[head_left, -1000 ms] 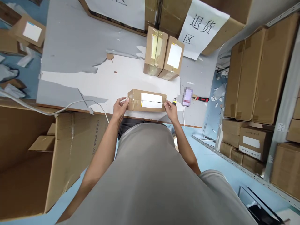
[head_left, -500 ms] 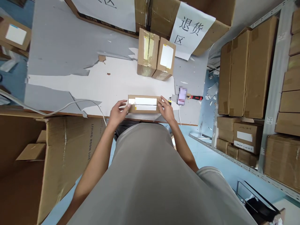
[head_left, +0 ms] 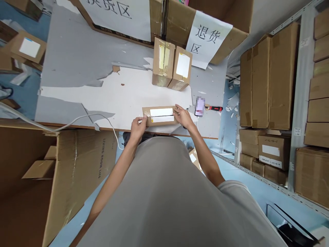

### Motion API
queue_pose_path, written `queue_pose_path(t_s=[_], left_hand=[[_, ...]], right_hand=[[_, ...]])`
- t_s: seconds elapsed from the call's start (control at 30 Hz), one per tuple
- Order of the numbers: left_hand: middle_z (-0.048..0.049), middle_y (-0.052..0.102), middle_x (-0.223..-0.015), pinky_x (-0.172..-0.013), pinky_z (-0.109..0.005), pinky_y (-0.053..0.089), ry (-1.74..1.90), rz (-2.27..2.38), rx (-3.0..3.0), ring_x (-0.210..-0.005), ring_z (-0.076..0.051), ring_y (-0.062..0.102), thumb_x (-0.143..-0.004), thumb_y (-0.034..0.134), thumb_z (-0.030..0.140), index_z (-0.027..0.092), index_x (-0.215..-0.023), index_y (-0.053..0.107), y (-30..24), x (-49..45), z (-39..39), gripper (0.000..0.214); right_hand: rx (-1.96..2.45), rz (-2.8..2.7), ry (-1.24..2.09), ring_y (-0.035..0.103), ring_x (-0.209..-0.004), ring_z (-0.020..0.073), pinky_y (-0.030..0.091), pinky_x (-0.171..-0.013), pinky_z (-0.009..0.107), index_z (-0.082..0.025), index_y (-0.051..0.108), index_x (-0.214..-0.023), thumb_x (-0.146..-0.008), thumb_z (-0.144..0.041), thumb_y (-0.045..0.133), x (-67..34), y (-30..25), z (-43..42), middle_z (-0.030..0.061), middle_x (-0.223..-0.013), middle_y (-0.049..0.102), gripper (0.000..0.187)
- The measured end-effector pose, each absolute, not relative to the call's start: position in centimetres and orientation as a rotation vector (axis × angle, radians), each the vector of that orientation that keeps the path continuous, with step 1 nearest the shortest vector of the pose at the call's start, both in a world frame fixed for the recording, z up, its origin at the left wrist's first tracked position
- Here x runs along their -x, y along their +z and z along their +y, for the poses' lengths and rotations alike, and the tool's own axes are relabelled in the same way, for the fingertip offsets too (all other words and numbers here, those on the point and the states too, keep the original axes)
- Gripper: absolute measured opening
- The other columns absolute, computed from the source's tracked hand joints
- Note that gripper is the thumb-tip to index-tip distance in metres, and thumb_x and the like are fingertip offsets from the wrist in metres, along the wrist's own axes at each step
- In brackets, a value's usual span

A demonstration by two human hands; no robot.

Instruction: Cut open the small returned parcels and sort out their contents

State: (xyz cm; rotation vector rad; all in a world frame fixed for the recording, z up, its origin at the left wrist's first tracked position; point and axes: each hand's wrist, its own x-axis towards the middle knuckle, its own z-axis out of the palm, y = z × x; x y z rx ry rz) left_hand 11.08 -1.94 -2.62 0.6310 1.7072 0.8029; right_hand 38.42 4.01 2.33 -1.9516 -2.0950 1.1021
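A small, long cardboard box [head_left: 161,116] with white labels and shiny clear tape at its left end is at the front edge of the white worktop, slightly slanted. My left hand [head_left: 138,128] grips its lower left corner, with the thumb on top and the other fingers bent at the end. At the right end my right hand [head_left: 183,116] pinches the box, fingertips over the edge. Part of the fingers on both hands is hidden by the box and hands. Whether the box rests fully on the table cannot be seen.
Two taped cartons [head_left: 163,61] stand behind the box, before large boxes with paper signs [head_left: 208,36]. To the right lie a phone [head_left: 199,106] and a red-black handled tool [head_left: 215,108]. A white cable [head_left: 77,120] crosses the left; shelves [head_left: 295,130] hold cartons.
My left hand has slid toward me and right to the box's lower left corner. The box has turned slightly, its left end showing tape. The whole view has shifted a little.
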Motion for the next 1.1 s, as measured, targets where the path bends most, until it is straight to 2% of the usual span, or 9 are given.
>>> queue_pose_path(t_s=[0.13, 0.27, 0.37, 0.47, 0.6, 0.73, 0.87, 0.93, 1.1], left_hand=[[-0.0165, 0.079, -0.133, -0.132, -0.057, 0.054, 0.836, 1.793, -0.936, -0.154, -0.039, 0.065, -0.099, 0.071, 0.049, 0.027, -0.074, 0.06, -2.8, -11.5, -1.3, 0.035], [-0.017, 0.075, -0.152, -0.138, -0.052, 0.049, 0.915, 1.747, -1.005, -0.154, -0.033, 0.068, -0.096, 0.074, 0.039, 0.025, -0.096, 0.069, -3.5, -10.8, -0.7, 0.015], [-0.0182, 0.074, -0.152, -0.138, -0.051, 0.049, 0.973, 1.638, -1.03, -0.153, -0.032, 0.069, -0.089, 0.082, 0.034, 0.023, -0.123, 0.07, -4.4, -9.7, -1.2, 0.038], [-0.0202, 0.07, -0.157, -0.139, -0.054, 0.048, 0.936, 1.612, -1.147, -0.157, -0.035, 0.066, -0.089, 0.087, 0.037, 0.02, -0.141, 0.068, -5.4, -8.7, -2.3, 0.058], [-0.0214, 0.065, -0.162, -0.139, -0.059, 0.048, 0.848, 1.645, -1.324, -0.16, -0.04, 0.061, -0.091, 0.087, 0.038, 0.021, -0.153, 0.066, -5.5, -7.6, -3.5, 0.068], [-0.02, 0.065, -0.162, -0.138, -0.066, 0.046, 0.782, 1.629, -1.637, -0.159, -0.045, 0.058, -0.095, 0.077, 0.026, 0.025, -0.146, 0.075, -4.1, -7.8, -3.1, 0.051], [-0.0168, 0.074, -0.139, -0.12, -0.057, 0.061, 0.597, 1.52, -1.779, -0.126, -0.04, 0.076, -0.092, 0.066, 0.017, 0.023, -0.136, 0.084, -2.4, -10.3, -0.7, 0.048], [-0.0167, 0.078, -0.131, -0.115, -0.054, 0.062, 0.475, 1.562, -1.786, -0.115, -0.039, 0.079, -0.092, 0.071, 0.023, 0.021, -0.131, 0.087, -1.7, -12.3, 1.0, 0.042], [-0.0277, 0.084, -0.117, -0.109, -0.056, 0.061, 0.09, 1.642, -1.866, -0.117, -0.05, 0.081, -0.097, 0.079, 0.049, 0.014, -0.11, 0.094, -0.5, -17.1, 5.0, 0.04]], right_hand=[[1.94, -2.195, 1.069, 0.075, -0.154, 0.0368, 0.057, -0.135, 0.054, -0.019, 0.084, -0.146, -0.11, -0.019, 0.073, -37.7, 1.6, 3.9, 0.0172, -0.187, 0.055, 0.038], [2.011, -2.234, 0.93, 0.072, -0.155, 0.0382, 0.057, -0.132, 0.052, -0.018, 0.073, -0.161, -0.11, -0.019, 0.075, -37.2, 1.5, 3.7, 0.0201, -0.187, 0.054, 0.051], [1.958, -2.279, 0.897, 0.074, -0.15, 0.0332, 0.058, -0.128, 0.045, -0.021, 0.074, -0.157, -0.123, -0.028, 0.056, -37.5, 1.9, 4.2, 0.0164, -0.175, 0.069, 0.039], [2.007, -2.21, 0.909, 0.081, -0.132, 0.0301, 0.057, -0.118, 0.039, -0.024, 0.077, -0.145, -0.129, -0.039, 0.036, -37.8, 2.0, 5.4, 0.0121, -0.139, 0.087, 0.046], [2.073, -1.937, 0.938, 0.082, -0.112, 0.0273, 0.056, -0.106, 0.034, -0.023, 0.07, -0.147, -0.127, -0.046, 0.039, -37.4, 0.7, 7.2, 0.0092, -0.119, 0.089, 0.044], [2.135, -1.717, 0.914, 0.082, -0.109, 0.0271, 0.056, -0.102, 0.033, -0.021, 0.054, -0.159, -0.122, -0.048, 0.047, -36.6, -0.6, 7.5, 0.0063, -0.11, 0.088, 0.046], [2.118, -1.714, 0.879, 0.083, -0.108, 0.0265, 0.057, -0.101, 0.034, -0.025, 0.053, -0.155, -0.121, -0.043, 0.045, -36.3, -0.7, 6.7, 0.0064, -0.12, 0.087, 0.04], [2.101, -1.72, 0.882, 0.083, -0.107, 0.0266, 0.058, -0.101, 0.035, -0.025, 0.055, -0.152, -0.121, -0.041, 0.045, -36.2, -0.5, 6.3, 0.0072, -0.123, 0.086, 0.037], [2.088, -1.69, 0.889, 0.083, -0.111, 0.0283, 0.059, -0.104, 0.036, -0.027, 0.055, -0.149, -0.123, -0.04, 0.047, -36.0, -0.4, 6.2, 0.0071, -0.122, 0.085, 0.031]])
